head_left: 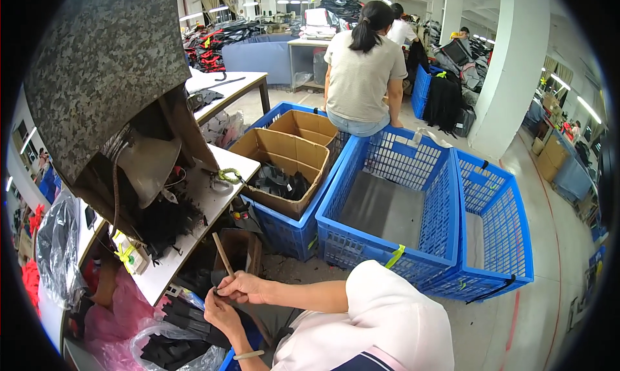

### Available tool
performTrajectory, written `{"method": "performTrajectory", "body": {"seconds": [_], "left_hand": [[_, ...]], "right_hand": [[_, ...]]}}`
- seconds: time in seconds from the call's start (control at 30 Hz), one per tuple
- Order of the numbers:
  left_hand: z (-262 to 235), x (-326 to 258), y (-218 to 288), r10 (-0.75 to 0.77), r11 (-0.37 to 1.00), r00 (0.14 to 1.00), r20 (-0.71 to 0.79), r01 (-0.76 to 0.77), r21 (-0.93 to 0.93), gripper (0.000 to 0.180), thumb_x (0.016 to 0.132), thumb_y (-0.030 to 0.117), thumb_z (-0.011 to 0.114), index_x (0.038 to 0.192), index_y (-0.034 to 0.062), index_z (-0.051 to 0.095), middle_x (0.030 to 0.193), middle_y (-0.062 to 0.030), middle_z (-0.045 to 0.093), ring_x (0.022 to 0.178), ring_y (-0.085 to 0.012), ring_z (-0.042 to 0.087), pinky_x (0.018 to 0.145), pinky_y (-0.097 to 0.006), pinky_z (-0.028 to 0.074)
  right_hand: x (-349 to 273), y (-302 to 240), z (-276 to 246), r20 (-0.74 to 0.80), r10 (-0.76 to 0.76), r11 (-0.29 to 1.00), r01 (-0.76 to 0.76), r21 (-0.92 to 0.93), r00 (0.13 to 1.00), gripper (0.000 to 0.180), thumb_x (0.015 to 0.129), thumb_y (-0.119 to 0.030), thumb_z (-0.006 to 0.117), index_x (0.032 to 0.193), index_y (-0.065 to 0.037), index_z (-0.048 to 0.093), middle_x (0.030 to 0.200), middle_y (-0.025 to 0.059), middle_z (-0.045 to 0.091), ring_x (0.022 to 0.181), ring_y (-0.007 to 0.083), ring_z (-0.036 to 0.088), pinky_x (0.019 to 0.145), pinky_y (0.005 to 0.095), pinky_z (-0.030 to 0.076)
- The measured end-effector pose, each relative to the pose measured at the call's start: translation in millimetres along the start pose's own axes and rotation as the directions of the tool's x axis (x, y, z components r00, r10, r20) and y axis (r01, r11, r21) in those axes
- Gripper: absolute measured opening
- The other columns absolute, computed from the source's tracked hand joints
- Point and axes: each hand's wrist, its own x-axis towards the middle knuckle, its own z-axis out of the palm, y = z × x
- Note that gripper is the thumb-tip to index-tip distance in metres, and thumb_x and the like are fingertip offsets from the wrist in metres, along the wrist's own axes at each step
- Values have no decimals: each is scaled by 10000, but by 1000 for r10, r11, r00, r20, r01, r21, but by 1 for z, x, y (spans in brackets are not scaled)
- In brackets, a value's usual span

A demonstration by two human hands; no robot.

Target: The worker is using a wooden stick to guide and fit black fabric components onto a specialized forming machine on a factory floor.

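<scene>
Both hands are nearly closed here: the bare right hand point(240, 287) is curled into a fingertip pinch, and the bare left hand point(223, 314), just below, meets it on the same small dark piece point(216, 293). The piece sits right between the fingertips, mostly hidden, so I can't tell its shape. I'd keep the left pinch steady and let the right do the fine work, wrists loose. A slim tan wooden stick point(223, 253) runs by the right knuckles; can't tell if it's touching.

Room-wise, watch the white tabletop's edge point(169, 282) to the left, and the crinkly clear plastic bag point(137, 342) of black fabric pieces point(171, 350) low on that side. I'd swing the right elbow gently too, since the big blue slatted plastic crate point(349, 245) stands beyond that forearm.
</scene>
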Motion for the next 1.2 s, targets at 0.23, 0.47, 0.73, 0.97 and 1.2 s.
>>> {"method": "performTrajectory", "body": {"seconds": [0.23, 0.47, 0.73, 0.97, 1.2], "left_hand": [[-31, 13, 0, -168, 863, 966, 195, 239, -445, 98, 929, 44, 500, 907, -37, 550, 691, -68, 600, 536, -98, 568, 456, -213, 463], [-30, 28, -9, -391, 712, 920, 29, 322, -624, 99, 927, 120, 543, 896, 31, 574, 752, 5, 564, 623, -46, 502, 498, -174, 383], [-21, 36, 13, -451, 479, 892, 16, 257, -839, 92, 929, 59, 509, 978, 13, 572, 825, -8, 579, 683, -51, 488, 612, -184, 388], [-51, 54, 4, -349, -49, 861, 370, 378, -925, 215, 929, 80, 514, 1102, -45, 539, 988, -83, 609, 889, -138, 559, 790, -242, 449], [-84, 56, -9, -182, -186, 935, 304, 271, -944, 254, 908, 50, 531, 1137, -60, 520, 1095, -113, 593, 924, -145, 556, 813, -243, 439]], "right_hand": [[27, -6, 32, -92, -135, 899, 83, -429, 987, 199, 779, -156, 598, 611, -74, 528, 493, -10, 432, 383, 87, 352, 357, 253, 243], [37, -21, 40, 406, -509, 317, 604, -731, 759, 185, 740, -164, 667, 758, 15, 622, 681, 160, 608, 606, 238, 599, 575, 360, 460], [49, -6, 50, 544, -619, -171, 579, -797, 566, 166, 728, -46, 619, 859, 25, 546, 809, 171, 569, 759, 377, 570, 629, 432, 458], [44, -19, 90, 312, -749, 344, 745, -572, 585, 288, 727, 42, 595, 964, -20, 443, 777, 112, 576, 622, 249, 525, 531, 338, 409], [48, -28, 106, 475, -167, 986, 148, 77, 864, 173, 750, 62, 597, 867, -52, 541, 759, 17, 570, 426, 22, 331, 364, 187, 206]]}}
